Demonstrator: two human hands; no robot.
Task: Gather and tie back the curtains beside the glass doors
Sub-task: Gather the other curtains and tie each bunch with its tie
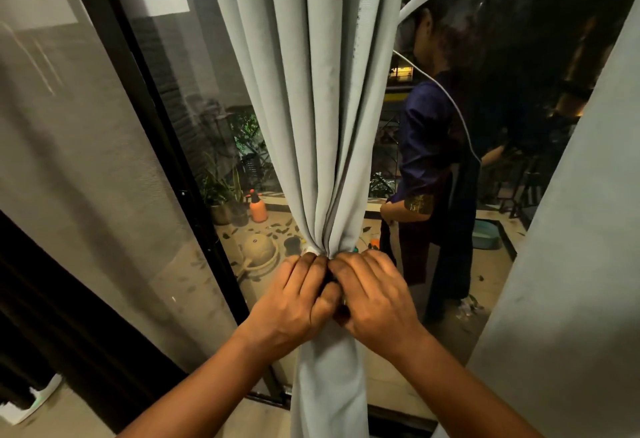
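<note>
A pale grey curtain (pixel 311 108) hangs in front of the glass door (pixel 214 147), gathered into a narrow waist at mid height. My left hand (pixel 294 302) and my right hand (pixel 374 299) meet at that waist, fingers curled around the bunched fabric. A small white bit of tie-back (pixel 309 249) shows just above my left fingers; the rest of it is hidden under my hands. Below my hands the curtain falls in one tight column.
A second grey curtain (pixel 568 264) hangs at the right edge. The black door frame (pixel 180 174) runs diagonally at left. In the glass is the dim figure of a person in dark clothes (pixel 433 174). Pots and an orange spray bottle (pixel 258 207) sit outside.
</note>
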